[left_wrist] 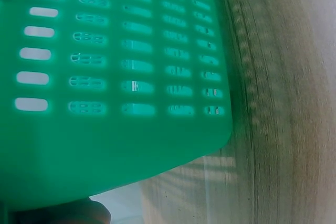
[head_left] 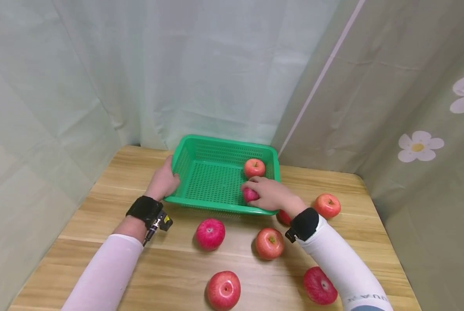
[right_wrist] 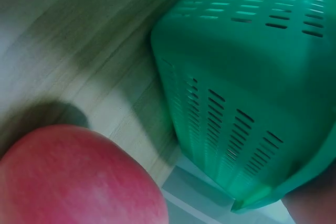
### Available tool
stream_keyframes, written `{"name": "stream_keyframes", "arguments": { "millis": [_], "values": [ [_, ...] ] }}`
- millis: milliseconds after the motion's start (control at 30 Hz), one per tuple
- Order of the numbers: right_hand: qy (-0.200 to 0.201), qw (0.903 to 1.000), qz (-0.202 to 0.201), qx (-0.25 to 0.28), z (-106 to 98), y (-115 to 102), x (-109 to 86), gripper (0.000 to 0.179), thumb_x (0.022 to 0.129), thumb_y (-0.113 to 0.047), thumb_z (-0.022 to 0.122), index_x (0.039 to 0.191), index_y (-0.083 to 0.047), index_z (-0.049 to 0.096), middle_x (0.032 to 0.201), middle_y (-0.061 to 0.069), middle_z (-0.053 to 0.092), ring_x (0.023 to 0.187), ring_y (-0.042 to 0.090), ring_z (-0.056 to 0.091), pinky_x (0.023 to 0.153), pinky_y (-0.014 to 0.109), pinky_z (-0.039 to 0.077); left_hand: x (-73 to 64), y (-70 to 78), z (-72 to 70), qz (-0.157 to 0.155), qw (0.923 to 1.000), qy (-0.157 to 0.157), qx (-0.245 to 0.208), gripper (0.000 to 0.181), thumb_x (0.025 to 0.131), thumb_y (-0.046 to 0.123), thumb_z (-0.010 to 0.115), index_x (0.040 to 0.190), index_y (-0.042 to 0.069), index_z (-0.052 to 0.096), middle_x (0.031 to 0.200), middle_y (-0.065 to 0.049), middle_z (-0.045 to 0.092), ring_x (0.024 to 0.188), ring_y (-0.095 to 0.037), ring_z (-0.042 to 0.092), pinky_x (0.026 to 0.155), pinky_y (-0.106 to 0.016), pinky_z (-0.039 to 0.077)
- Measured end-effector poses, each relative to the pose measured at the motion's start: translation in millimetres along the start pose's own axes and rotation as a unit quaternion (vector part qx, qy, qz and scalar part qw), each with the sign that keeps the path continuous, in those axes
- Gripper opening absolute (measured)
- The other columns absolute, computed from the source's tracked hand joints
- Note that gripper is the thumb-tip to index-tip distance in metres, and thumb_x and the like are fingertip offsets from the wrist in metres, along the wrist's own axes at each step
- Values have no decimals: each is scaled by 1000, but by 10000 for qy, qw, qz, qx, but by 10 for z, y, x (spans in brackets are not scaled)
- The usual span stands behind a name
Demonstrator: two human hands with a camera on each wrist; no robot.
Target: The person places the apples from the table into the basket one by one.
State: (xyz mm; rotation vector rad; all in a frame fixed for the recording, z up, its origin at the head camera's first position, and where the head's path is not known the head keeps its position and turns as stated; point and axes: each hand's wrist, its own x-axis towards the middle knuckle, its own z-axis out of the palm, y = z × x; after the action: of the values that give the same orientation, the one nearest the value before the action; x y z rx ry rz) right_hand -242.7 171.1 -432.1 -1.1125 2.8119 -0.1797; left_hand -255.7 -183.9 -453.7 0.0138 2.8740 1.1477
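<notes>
Red skin shows on the apple [head_left: 250, 195] that the right hand [head_left: 270, 192] holds. It is under the palm side of that hand, and the fingers are curled round it. Hand and apple are in the right front part of the green basket [head_left: 209, 204]. I cannot tell if the apple touches the bottom. Just behind it, in the basket too, is a 2nd apple [head_left: 254, 168]. The left hand [head_left: 163, 180] is at the other end, well apart from the apple, and grips the left side of the basket.

On the wood table [head_left: 170, 272] there are 6 more apples. 1 peeks out by the right wrist, partly hidden, and 1 is to the right of it. 2 are in front of the basket, and 2 are nearer the person. Both wrists have black bands [head_left: 143, 209], and both arms have pale sleeves [head_left: 103, 272]. Behind the table hangs a curtain [head_left: 216, 77] with white flowers [head_left: 417, 147] on the right.
</notes>
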Motion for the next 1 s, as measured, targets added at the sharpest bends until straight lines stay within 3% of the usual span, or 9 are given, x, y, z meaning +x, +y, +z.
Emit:
{"name": "stream_keyframes", "arguments": {
  "millis": [567, 1000],
  "values": [
    [-366, 9984, 82, -419, 28, -6, 64, 44, 89, -50, 65, 130, -35, 59, 127, -1, 56, 92, 20, 60, 81, 42, 52, -2, 26, -26, 63, 10000, 57, -6, 71, 97, 5, 45, 158, 5, 10, 122, -31, 54, 84, -35, 59, 66, -43, 51],
    [-386, 9983, 22, -430, 41, -22, 56, 47, 90, -61, 59, 128, -34, 61, 125, -2, 60, 97, 16, 59, 82, 42, 51, 2, 13, 6, -9, 10000, 62, -72, 70, 96, 3, 44, 158, 7, 12, 120, -30, 56, 82, -33, 61, 62, -41, 52]
  ]
}}
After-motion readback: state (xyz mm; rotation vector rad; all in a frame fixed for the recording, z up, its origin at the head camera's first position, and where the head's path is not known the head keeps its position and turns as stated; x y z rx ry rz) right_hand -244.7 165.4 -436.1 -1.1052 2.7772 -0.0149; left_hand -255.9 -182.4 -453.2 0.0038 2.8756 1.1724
